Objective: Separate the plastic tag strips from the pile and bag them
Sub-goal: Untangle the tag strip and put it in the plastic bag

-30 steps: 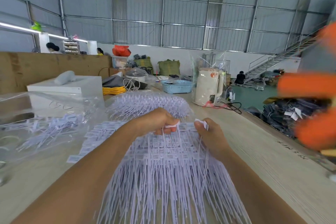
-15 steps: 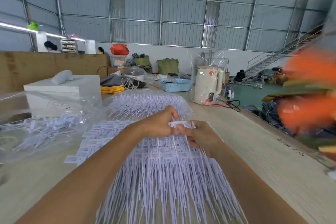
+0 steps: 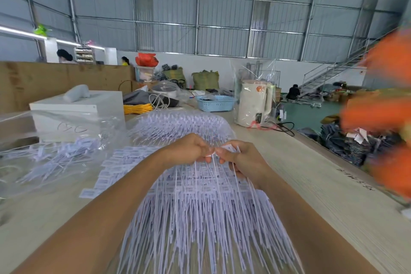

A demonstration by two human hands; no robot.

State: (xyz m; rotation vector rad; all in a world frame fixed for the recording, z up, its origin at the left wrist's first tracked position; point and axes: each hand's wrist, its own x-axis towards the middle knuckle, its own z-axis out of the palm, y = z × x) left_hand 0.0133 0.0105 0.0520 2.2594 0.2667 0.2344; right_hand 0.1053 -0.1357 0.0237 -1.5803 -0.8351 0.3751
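Observation:
A large pile of white plastic tag strips (image 3: 200, 213) lies spread on the wooden table in front of me, tails pointing toward me. My left hand (image 3: 189, 148) and my right hand (image 3: 240, 158) meet above the pile's far end, both pinching the label heads of a few strips (image 3: 229, 148), whose thin tails hang down between the hands. On the left lies a clear plastic bag (image 3: 55, 151) with loose tag strips inside. A second heap of tag strips (image 3: 180, 124) sits just beyond my hands.
A white box (image 3: 77, 113) stands at the left, a blue basket (image 3: 214, 102) and a wrapped white kettle (image 3: 253, 102) farther back. A blurred orange shape (image 3: 384, 113) moves at the right edge. The table (image 3: 322, 196) drops off to the right over dark garments (image 3: 349, 142).
My hands have come together from slightly apart and now pinch the same strip heads. The orange shape at the right keeps shifting.

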